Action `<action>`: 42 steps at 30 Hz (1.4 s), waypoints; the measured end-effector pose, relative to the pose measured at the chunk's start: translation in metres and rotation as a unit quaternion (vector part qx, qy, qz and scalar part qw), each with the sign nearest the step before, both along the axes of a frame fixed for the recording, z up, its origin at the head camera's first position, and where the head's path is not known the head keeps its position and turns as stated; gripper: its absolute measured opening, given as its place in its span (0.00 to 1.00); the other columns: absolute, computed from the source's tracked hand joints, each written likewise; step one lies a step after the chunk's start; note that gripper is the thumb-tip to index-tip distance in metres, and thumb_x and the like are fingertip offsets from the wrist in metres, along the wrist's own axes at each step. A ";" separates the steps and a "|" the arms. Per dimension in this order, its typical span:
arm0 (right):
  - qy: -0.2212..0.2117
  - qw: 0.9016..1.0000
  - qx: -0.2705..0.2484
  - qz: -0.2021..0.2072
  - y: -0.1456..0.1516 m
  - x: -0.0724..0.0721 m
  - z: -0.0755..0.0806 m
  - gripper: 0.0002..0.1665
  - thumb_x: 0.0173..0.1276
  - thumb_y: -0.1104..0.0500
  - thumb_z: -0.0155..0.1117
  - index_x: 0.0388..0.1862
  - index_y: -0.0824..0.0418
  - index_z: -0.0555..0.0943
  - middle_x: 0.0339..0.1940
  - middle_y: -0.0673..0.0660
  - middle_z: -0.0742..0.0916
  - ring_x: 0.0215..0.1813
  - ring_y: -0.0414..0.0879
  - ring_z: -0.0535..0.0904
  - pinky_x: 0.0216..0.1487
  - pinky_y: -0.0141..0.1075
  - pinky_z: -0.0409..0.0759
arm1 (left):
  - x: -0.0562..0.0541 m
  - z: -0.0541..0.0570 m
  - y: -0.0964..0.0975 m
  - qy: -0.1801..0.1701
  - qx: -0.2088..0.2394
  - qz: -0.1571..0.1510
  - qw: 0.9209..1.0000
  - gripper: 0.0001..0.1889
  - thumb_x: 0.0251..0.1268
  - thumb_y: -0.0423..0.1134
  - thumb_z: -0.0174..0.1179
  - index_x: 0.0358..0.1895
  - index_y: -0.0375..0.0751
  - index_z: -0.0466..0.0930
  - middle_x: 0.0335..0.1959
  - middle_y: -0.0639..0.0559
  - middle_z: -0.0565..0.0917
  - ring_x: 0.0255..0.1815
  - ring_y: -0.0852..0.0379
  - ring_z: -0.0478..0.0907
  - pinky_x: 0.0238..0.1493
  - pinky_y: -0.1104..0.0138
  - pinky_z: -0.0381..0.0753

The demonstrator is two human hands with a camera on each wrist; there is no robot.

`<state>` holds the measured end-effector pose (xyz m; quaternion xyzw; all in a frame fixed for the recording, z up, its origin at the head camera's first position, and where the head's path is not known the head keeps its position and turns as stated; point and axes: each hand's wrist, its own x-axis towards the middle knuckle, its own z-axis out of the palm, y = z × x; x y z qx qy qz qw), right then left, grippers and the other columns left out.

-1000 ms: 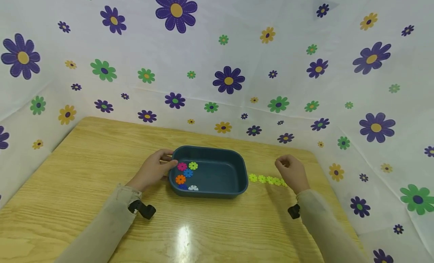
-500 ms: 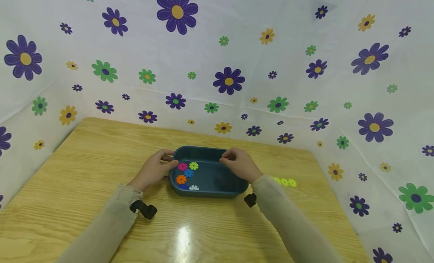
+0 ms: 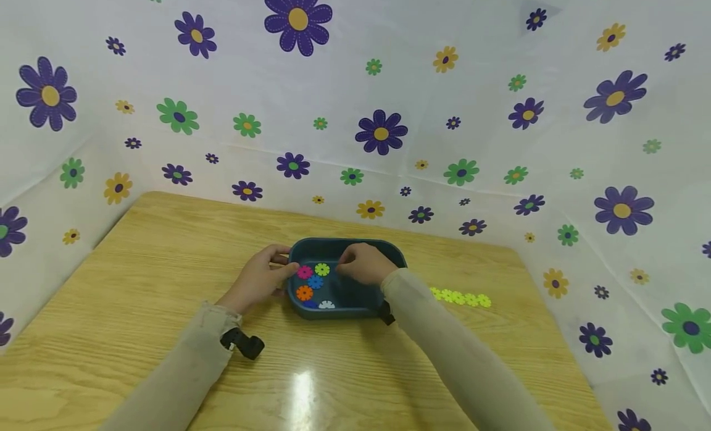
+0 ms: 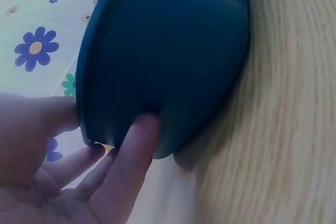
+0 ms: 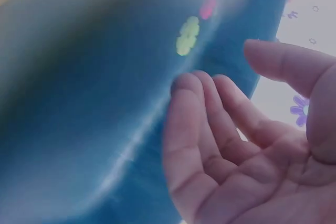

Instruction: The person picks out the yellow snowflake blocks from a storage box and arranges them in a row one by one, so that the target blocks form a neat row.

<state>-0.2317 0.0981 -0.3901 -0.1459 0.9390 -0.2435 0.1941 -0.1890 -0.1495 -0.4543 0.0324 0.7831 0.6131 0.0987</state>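
Observation:
A dark blue plastic basin stands on the table. My left hand grips its left end, thumb over the rim and fingers against the outer wall, as the left wrist view also shows. Inside, at the left end, lie several notched plastic discs: a pink disc, a yellow-green disc, a blue disc, an orange disc, a white disc and a dark blue one. Over the basin, just right of the yellow-green disc, is my right hand. Its thumb stands apart from loosely bent fingers, holding nothing in the right wrist view.
To the right of the basin, a row of several yellow-green discs lies on the wooden table, partly covered by the right sleeve. A white cloth with printed flowers rises behind the table and along its sides.
My right hand has moved left from above the row of yellow-green discs into the basin, close to the discs there. The left hand keeps its grip on the basin's end.

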 end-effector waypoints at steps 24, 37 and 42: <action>-0.025 0.996 0.063 0.061 -0.025 -0.030 -0.032 0.22 0.69 0.55 0.74 0.60 0.58 0.83 0.44 0.52 0.87 0.43 0.44 0.83 0.51 0.40 0.84 | 0.004 -0.002 0.004 -0.003 0.000 -0.003 1.000 0.28 0.78 0.43 0.61 0.76 0.41 0.68 0.62 0.37 0.77 0.60 0.42 0.81 0.42 0.60 0.90; -0.020 0.997 0.068 0.039 -0.029 -0.027 -0.040 0.15 0.66 0.51 0.77 0.41 0.55 0.79 0.37 0.51 0.83 0.37 0.44 0.77 0.38 0.35 0.77 | 0.002 0.002 0.006 -0.004 0.000 -0.005 1.000 0.27 0.79 0.42 0.60 0.75 0.38 0.68 0.62 0.36 0.76 0.60 0.42 0.81 0.41 0.59 0.90; -0.047 0.997 0.042 0.048 -0.021 -0.026 -0.033 0.12 0.70 0.54 0.73 0.39 0.57 0.78 0.35 0.52 0.84 0.35 0.44 0.79 0.35 0.34 0.81 | 0.001 0.000 0.006 -0.012 0.000 0.002 1.000 0.27 0.78 0.42 0.61 0.74 0.40 0.69 0.62 0.38 0.77 0.60 0.42 0.81 0.42 0.60 0.90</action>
